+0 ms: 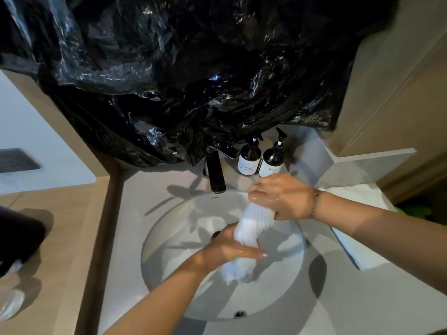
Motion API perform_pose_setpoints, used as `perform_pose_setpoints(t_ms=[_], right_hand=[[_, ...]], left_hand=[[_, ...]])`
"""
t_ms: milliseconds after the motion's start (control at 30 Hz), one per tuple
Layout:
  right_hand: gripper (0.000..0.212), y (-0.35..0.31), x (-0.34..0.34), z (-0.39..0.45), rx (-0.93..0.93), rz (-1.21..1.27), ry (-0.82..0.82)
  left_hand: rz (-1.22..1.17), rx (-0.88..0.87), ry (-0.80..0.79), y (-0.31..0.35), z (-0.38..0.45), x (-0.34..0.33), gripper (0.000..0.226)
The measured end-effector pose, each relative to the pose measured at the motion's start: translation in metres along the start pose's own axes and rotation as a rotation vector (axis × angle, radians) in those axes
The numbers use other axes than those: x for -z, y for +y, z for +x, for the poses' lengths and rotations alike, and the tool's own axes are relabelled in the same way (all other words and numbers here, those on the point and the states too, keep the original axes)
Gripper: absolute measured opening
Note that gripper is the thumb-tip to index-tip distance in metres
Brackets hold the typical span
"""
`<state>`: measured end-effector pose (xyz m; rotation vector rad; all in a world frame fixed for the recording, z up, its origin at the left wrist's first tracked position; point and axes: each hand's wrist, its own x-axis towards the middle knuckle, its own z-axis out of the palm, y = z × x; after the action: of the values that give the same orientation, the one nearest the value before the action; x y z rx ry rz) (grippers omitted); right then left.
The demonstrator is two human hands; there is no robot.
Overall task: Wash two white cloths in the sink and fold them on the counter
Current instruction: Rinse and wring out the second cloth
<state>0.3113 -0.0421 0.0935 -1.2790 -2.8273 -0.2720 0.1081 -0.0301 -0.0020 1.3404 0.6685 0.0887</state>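
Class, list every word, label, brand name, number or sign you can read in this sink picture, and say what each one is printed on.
Nothing here reads clearly.
Left pump bottle: white label with a small mark and fine print, too blurred to read.
Right pump bottle: white label with one word, too blurred to make out and partly hidden by the right hand.
Faucet, sink and white cloth: no text visible.

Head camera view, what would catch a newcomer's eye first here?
A big crumpled black plastic sheet fills the top, hanging over the wall behind the faucet. Below it, over the sink, the left hand and right hand grip a rolled white cloth.
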Motion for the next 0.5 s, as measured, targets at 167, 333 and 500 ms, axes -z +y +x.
perform_pose_setpoints(t_ms=[167,333,500], right_hand=[[0.03,-0.014,-0.024,-0.008,-0.479,0.175,-0.328],[0.014,-0.042,-0.063,-0.004,-0.74,0.698,-0.596],[0.009,-0.059,-0.083,0.003,-0.829,1.263,-0.809]], left_hand=[[0.476,0.032,0.511,-0.003,0.013,0.0,0.032],[1.127,-0.03,0.605,-0.021,0.021,0.012,0.018],[1.224,-0.009,0.444,-0.06,0.026,0.033,0.029]])
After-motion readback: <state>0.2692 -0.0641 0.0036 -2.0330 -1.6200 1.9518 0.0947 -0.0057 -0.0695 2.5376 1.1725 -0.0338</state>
